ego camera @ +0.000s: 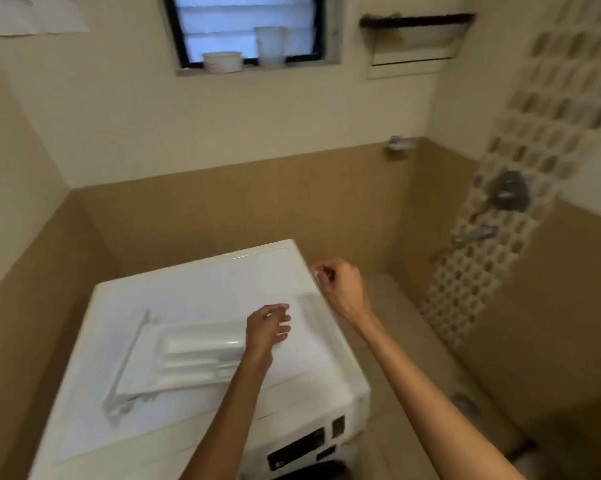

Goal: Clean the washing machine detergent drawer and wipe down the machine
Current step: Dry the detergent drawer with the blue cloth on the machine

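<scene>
Cream-and-tan walls (223, 133), dark-framed window (247, 29), tiled floor (413, 393)

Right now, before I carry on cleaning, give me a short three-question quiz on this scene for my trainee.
1. True or false: the detergent drawer lies on top of the washing machine.
2. Which hand is nearer the drawer? A: left hand. B: right hand.
3. How many containers stand on the window ledge?
Key: 1 true. 2 A. 3 two, a tub and a cup.
</scene>
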